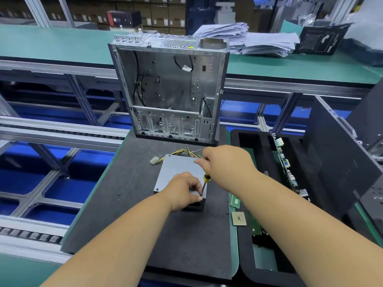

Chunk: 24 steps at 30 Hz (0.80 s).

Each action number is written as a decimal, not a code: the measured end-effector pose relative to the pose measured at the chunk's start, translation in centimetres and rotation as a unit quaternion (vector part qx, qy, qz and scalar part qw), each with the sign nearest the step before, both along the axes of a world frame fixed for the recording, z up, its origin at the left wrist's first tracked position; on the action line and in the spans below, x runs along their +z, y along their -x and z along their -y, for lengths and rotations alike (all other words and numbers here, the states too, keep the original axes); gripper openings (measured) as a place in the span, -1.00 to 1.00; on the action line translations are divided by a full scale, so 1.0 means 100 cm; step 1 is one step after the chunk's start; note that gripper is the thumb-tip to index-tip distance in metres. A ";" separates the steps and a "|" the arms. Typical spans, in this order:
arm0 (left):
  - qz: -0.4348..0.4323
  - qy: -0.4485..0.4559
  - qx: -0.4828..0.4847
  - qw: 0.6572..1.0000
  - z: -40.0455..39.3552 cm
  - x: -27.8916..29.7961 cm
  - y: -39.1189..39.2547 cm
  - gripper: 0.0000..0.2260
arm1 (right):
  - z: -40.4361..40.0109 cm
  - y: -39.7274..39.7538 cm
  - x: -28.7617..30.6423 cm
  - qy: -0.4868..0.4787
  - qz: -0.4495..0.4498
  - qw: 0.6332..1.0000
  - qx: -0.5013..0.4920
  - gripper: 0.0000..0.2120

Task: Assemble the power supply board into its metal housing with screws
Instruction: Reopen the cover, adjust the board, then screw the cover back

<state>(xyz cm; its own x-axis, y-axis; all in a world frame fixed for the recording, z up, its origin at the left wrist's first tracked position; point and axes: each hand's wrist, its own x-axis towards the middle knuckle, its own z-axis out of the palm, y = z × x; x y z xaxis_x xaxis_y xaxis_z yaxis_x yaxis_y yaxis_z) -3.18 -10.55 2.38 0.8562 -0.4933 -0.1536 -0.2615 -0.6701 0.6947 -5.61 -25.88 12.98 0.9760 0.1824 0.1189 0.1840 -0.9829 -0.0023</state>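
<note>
Your left hand (pixel 184 190) rests on the near right corner of the power supply housing (pixel 178 172), with its thumb and forefinger pinched together around the tip of the screwdriver (pixel 205 183). Whether a screw sits between those fingertips is too small to tell. Your right hand (pixel 226 164) is curled around the top of the screwdriver's handle, holding the tool almost upright, tilted slightly away from you. The handle is yellow and black, and its thin metal shaft runs down to the housing's near right corner.

The power supply housing is a closed grey metal box lying flat on a dark mat (pixel 128 204) in the middle of the bench. A bundle of yellow and black wires (pixel 186 152) comes out of its far side, ending in a white connector (pixel 153 161) lying on the mat to the left.

Beyond the box, an open computer case (pixel 170 88) stands upright at the far edge of the mat, its bare metal interior facing you.

To your right lies a black foam tray (pixel 244 137) with a green circuit board (pixel 286 162) standing on edge in it. A small square processor chip (pixel 239 218) lies just beside the mat's right edge. A stack of papers (pixel 248 38) rests on the far green bench.
</note>
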 end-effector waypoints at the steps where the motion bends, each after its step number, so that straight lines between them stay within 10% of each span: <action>1: 0.001 0.002 0.001 1.000 0.000 0.000 0.000 -0.79 | -0.001 0.001 -0.003 -0.005 0.005 1.000 -0.003 -0.71; 19: 0.005 0.009 0.000 1.000 0.000 0.001 0.000 -0.75 | -0.001 0.009 0.008 -0.100 -0.038 0.992 0.069 -0.77; 24: 0.007 -0.002 -0.003 1.000 0.000 0.000 0.000 -0.83 | 0.000 0.006 0.006 -0.002 -0.022 0.999 0.042 -0.74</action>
